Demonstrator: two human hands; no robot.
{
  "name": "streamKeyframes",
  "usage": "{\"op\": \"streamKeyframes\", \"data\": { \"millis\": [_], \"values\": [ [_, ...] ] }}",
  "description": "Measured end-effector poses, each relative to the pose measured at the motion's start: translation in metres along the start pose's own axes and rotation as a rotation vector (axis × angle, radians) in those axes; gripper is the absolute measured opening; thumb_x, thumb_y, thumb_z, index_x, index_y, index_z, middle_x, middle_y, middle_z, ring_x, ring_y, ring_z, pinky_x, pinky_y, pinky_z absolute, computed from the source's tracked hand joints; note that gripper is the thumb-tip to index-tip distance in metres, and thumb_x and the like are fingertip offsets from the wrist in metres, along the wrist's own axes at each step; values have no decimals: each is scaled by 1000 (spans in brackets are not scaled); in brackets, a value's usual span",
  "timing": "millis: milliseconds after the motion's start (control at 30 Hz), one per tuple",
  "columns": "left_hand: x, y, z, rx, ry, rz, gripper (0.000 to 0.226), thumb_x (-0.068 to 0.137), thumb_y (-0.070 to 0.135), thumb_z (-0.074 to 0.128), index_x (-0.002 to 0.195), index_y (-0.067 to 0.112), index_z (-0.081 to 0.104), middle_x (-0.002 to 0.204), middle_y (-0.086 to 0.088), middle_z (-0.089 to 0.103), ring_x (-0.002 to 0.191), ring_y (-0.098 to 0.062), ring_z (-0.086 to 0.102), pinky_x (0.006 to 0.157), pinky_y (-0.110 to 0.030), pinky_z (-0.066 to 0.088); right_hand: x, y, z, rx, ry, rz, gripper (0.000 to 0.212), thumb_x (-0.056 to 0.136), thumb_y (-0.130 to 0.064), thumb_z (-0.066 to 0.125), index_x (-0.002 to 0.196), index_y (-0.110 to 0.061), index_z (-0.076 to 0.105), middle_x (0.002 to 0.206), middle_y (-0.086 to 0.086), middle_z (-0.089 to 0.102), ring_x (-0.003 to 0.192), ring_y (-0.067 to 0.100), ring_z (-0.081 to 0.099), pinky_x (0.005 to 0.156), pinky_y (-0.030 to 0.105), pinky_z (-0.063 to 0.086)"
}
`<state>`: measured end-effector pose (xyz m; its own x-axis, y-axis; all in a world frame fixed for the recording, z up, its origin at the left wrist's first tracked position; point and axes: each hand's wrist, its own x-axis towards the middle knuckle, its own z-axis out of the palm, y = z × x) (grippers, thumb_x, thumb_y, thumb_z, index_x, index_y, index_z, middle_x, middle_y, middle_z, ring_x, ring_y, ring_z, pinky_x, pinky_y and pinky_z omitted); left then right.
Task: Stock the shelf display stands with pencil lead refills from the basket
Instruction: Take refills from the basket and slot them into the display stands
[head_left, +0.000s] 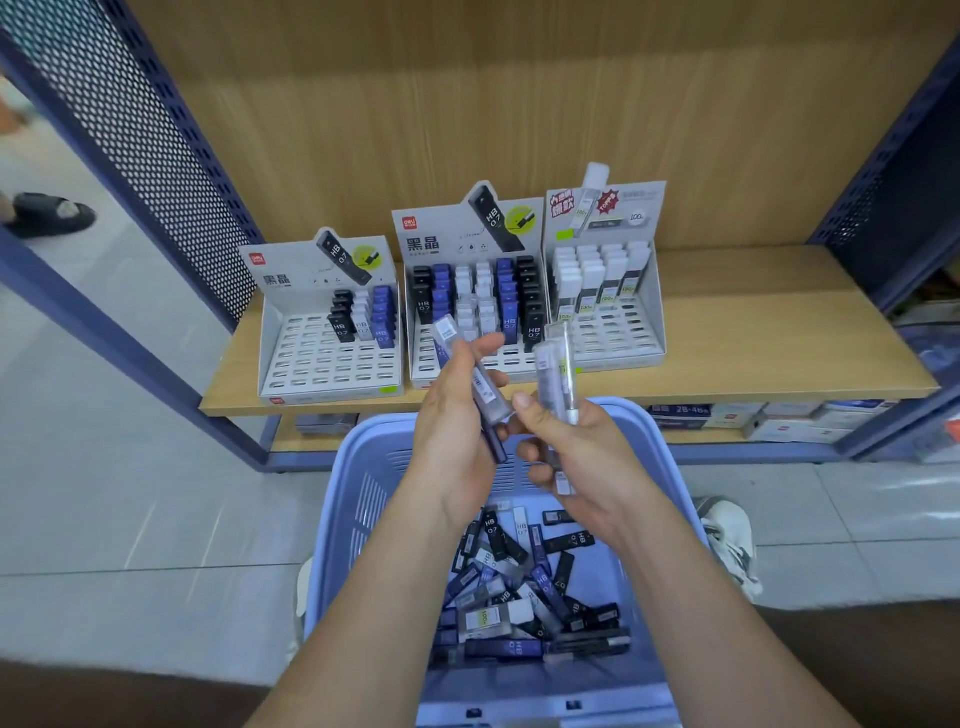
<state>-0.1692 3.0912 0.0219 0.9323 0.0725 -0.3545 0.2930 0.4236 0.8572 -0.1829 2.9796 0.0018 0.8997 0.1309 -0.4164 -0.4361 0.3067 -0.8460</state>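
A light blue basket below me holds several loose pencil lead refill cases in black, blue and white. Above it my left hand grips a few long refill cases that stick up between thumb and fingers. My right hand holds a bunch of clear refill cases upright. On the wooden shelf stand three display stands: the left stand mostly bare slots, the middle stand nearly full, the right stand with white refills in its back rows.
Blue perforated metal side panels frame the shelf on both sides. A lower shelf holds boxed stock. A white shoe is on the tiled floor right of the basket, and another person's dark shoe is at far left.
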Motion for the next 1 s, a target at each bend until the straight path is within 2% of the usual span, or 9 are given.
{"op": "streamKeyframes", "data": {
  "millis": [67, 167, 233, 333, 467, 600, 667, 800, 1000],
  "values": [
    [-4, 2, 1, 78, -79, 39, 43, 95, 53, 35, 109, 28, 68, 86, -1, 65, 74, -17, 62, 67, -30, 49, -3, -3, 4, 21, -25, -5, 25, 80, -34, 72, 96, -16, 66, 79, 3, 63, 53, 10, 40, 42, 18, 27],
    [-11, 6, 1, 176, -152, 85, 37, 94, 48, 41, 112, 28, 66, 84, 1, 72, 65, -9, 64, 58, -19, 48, -5, -5, 6, 82, -119, 12, 29, 73, -35, 73, 91, -15, 64, 78, 4, 63, 51, 9, 38, 39, 16, 25],
    [-13, 9, 3, 195, -156, 128, 25, 93, 38, 51, 108, 27, 68, 75, 4, 67, 57, -7, 57, 54, -17, 45, -3, -4, 5, 175, -146, 14, 31, 73, -29, 73, 97, -11, 64, 76, 4, 59, 50, 7, 39, 38, 15, 26],
    [-11, 10, 5, 314, -152, 256, 16, 88, 21, 64, 102, 24, 71, 88, -3, 70, 62, -4, 55, 58, -14, 43, 1, -4, 3, 374, -107, 14, 27, 78, -23, 69, 100, -9, 64, 74, 2, 56, 50, 6, 41, 38, 14, 28],
    [-8, 20, -1, 292, -121, 299, 18, 87, 20, 64, 103, 26, 68, 59, 13, 48, 52, -8, 37, 48, -17, 29, 4, -15, -3, 364, -54, -46, 12, 80, -22, 67, 86, -12, 61, 64, 1, 52, 48, 7, 41, 37, 15, 29],
    [-7, 40, -7, 335, -183, 364, 21, 83, 8, 67, 101, 20, 67, 60, 8, 51, 54, -14, 37, 44, -20, 29, 2, -25, -5, 447, -129, 115, 13, 78, -19, 62, 83, -12, 52, 54, -2, 42, 37, 6, 33, 32, 14, 23],
    [-7, 48, -6, 393, -168, 388, 20, 77, 10, 73, 96, 12, 66, 60, 6, 56, 52, -14, 41, 44, -19, 33, 0, -23, -3, 430, -157, 155, 16, 79, -20, 61, 90, -12, 54, 54, -2, 43, 37, 6, 34, 32, 14, 23],
    [0, 55, -10, 446, 50, 409, 21, 77, 22, 76, 83, 7, 64, 47, 5, 48, 41, -10, 35, 38, -16, 29, 1, -20, 2, 303, -151, 39, 24, 82, -27, 65, 96, -8, 60, 70, 8, 62, 46, 8, 44, 36, 15, 30],
    [5, 58, -16, 410, 33, 338, 30, 96, 32, 52, 85, 8, 66, 59, 3, 56, 49, -12, 40, 41, -22, 25, 4, -19, 9, 294, -98, -43, 22, 81, -25, 65, 95, -8, 65, 75, 10, 67, 49, 9, 45, 38, 16, 30]
  ]
}}
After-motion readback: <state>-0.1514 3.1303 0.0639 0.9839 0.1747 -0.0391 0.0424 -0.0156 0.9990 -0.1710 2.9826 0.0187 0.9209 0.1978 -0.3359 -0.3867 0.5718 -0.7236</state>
